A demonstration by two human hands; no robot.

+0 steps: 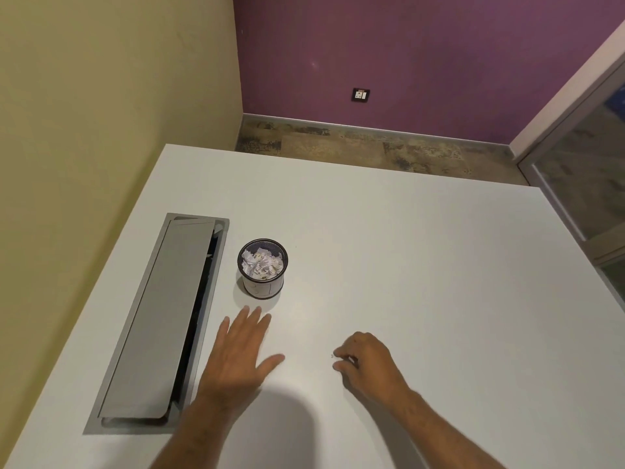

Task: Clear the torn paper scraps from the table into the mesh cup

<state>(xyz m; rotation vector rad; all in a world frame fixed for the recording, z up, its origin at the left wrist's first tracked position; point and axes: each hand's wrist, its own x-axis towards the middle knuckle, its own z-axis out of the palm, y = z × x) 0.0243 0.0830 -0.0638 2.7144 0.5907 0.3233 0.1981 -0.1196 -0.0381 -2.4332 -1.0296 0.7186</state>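
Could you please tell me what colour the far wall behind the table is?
Purple; the far wall shows in the head view.

- A pale yellow-green wall (101,79) runs along the left side and meets a purple wall (422,55) at the far corner.
- A dark-framed wall socket (360,94) sits low on the purple wall.
- A grey skirting strip (372,128) lines its base above a mottled brown floor (355,148).
- A metal-framed glass partition (585,170) stands at the right.
- The white table (422,265) has a grey cable hatch (162,319) set into its left part, its lid slightly ajar.
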